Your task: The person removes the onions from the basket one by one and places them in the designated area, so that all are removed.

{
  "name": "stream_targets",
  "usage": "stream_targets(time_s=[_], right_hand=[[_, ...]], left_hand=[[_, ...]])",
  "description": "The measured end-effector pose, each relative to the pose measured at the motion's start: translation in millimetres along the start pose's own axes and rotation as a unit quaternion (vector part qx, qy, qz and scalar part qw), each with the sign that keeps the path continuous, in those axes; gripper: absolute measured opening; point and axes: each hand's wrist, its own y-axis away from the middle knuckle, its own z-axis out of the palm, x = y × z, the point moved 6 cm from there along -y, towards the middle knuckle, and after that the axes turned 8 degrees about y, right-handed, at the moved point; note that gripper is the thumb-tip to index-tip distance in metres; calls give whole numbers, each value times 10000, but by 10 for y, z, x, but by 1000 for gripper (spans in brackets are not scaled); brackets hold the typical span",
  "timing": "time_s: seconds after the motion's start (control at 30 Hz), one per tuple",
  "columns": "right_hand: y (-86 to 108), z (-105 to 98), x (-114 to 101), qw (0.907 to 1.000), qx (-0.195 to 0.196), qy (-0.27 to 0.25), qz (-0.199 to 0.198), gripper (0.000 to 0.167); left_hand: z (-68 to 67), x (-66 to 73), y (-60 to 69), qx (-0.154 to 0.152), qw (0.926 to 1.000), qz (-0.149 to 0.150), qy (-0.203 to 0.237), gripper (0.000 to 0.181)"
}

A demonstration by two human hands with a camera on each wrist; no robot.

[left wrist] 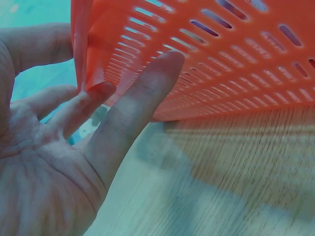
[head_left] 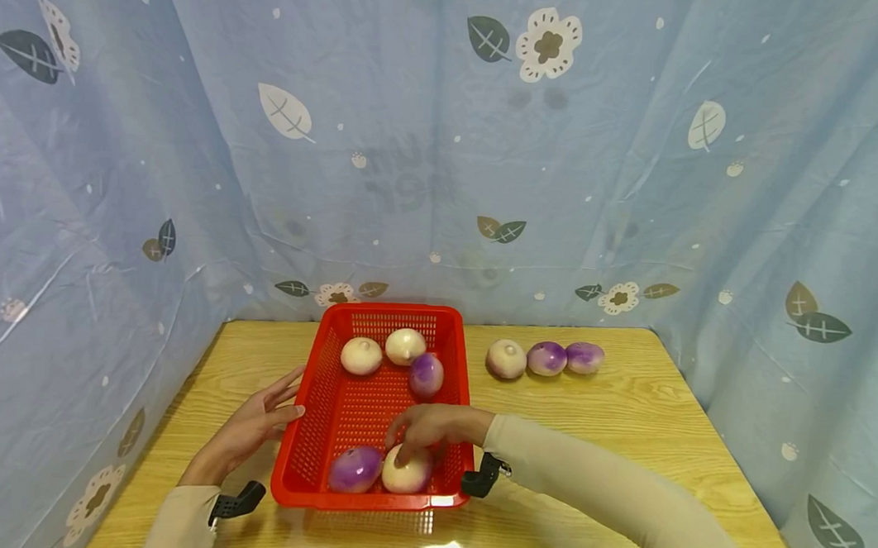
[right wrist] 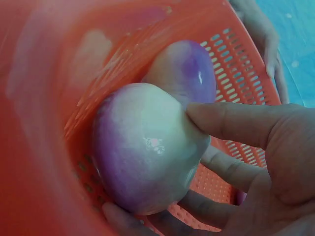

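Glossy skin on the round white-and-purple turnip [head_left: 404, 477] could slip the right hand's [head_left: 427, 426] grip, thumb and fingers curled round it at the near end of the slotted red plastic basket [head_left: 295, 498], bumping the shiny purple oval turnip [head_left: 354, 471] beside it. The beige-sleeved right arm [head_left: 577, 476] reaches in from the right; the left hand [head_left: 252, 426], fingers loosely extended, touches the left wall.

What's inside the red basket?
Five vegetables: three toward the back, two toward the front. The right hand holds a front one, partly hiding it and the basket floor.
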Motion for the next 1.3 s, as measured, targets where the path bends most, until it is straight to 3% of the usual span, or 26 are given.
stream_targets(time_s=[0.37, 0.77, 0.97, 1.13, 1.3], right_hand=[[8, -69, -35, 9985, -97, 4, -539, 23], [214, -168, -214, 9910, -158, -613, -1177, 25], [379, -227, -256, 9864, 16, -1032, -1279, 26], [562, -346, -308, 9769, 183, -1356, -1639, 31], [756, -520, -313, 9690, 591, -1388, -1957, 35]], left_hand=[[12, 17, 15, 55, 9999, -51, -79, 78], [8, 25, 10, 67, 9999, -69, -44, 78], [18, -9, -13, 40, 10000, -71, -37, 77], [-19, -26, 17, 158, 9998, -131, -68, 76], [-30, -12, 16, 117, 9999, -77, -76, 75]])
